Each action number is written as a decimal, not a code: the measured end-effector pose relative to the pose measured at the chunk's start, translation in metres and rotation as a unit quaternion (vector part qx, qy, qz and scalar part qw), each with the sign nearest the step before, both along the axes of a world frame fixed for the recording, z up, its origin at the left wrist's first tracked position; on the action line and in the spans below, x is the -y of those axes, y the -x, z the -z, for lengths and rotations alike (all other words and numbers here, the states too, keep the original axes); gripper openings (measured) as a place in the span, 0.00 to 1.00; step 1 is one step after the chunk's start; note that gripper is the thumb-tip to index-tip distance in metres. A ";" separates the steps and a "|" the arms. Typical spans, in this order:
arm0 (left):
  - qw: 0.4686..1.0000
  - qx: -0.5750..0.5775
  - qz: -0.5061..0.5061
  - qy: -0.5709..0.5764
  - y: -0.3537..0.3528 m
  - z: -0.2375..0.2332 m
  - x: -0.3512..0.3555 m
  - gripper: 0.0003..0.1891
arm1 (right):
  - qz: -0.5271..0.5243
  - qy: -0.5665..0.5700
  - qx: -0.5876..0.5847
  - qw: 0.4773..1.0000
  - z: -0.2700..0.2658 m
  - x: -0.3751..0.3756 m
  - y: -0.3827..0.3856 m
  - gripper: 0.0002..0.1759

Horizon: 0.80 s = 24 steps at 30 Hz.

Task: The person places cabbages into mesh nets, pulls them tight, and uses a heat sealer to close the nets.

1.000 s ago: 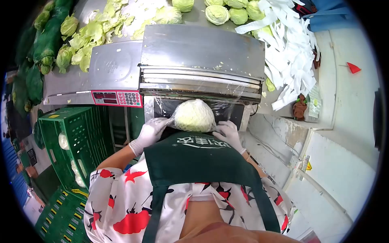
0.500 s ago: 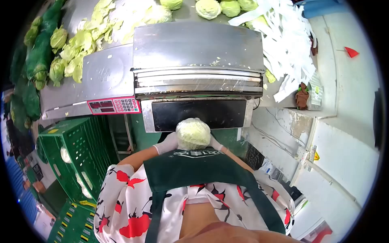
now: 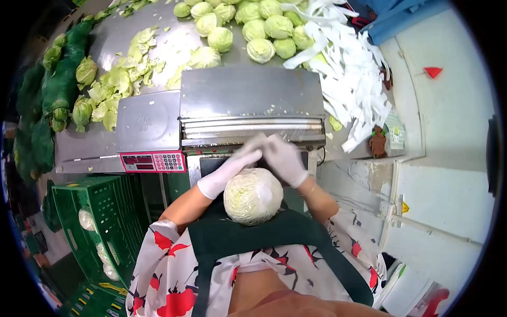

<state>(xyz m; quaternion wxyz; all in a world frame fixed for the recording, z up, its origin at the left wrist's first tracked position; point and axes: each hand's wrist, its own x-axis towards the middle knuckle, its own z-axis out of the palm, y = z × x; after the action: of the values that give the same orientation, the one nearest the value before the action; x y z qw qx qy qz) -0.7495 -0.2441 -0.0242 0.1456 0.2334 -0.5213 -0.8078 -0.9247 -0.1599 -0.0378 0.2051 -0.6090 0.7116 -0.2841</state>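
A cabbage head in clear, shiny film rests against the front of the dark green apron. Both my hands wear thin white gloves and are beyond it, at the front of the wrapping machine. My left hand reaches up over the cabbage's left side, fingers stretched out and thumb apart. From the right, my right hand bends inward, its fingers smeared by motion. The fingertips of both hands meet near the metal rollers. Whether film is between them I cannot make out. Behind the hands, the black plate is mostly hidden.
On the left stands a scale with a red-edged keypad. Below it, a green crate holds wrapped heads. Several bare cabbages, loose leaves and a heap of white strips lie behind the machine.
My hands have let go of the wrapped cabbage's sides and moved up to the machine's front. The cabbage now sits closer to the apron. The view has tilted further forward.
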 end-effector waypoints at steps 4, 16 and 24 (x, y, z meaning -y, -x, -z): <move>0.910 -0.110 0.122 -0.380 -0.045 0.014 0.003 0.43 | 0.249 0.138 0.009 0.958 -0.042 0.071 0.133 0.12; 0.645 0.057 -0.747 0.154 -0.431 -0.090 0.034 0.28 | 0.329 0.115 -0.231 0.908 0.030 0.274 0.333 0.38; 0.304 0.675 -0.530 0.413 -0.557 -0.070 0.095 0.35 | 0.367 0.170 -0.164 0.900 0.044 0.280 0.358 0.20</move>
<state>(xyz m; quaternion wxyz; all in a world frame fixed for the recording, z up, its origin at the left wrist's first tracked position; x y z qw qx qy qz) -0.1928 -0.3387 0.0460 0.2170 0.8326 -0.4669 0.2043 -1.2829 -0.4398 -0.0821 -0.1405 -0.3681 0.8490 -0.3520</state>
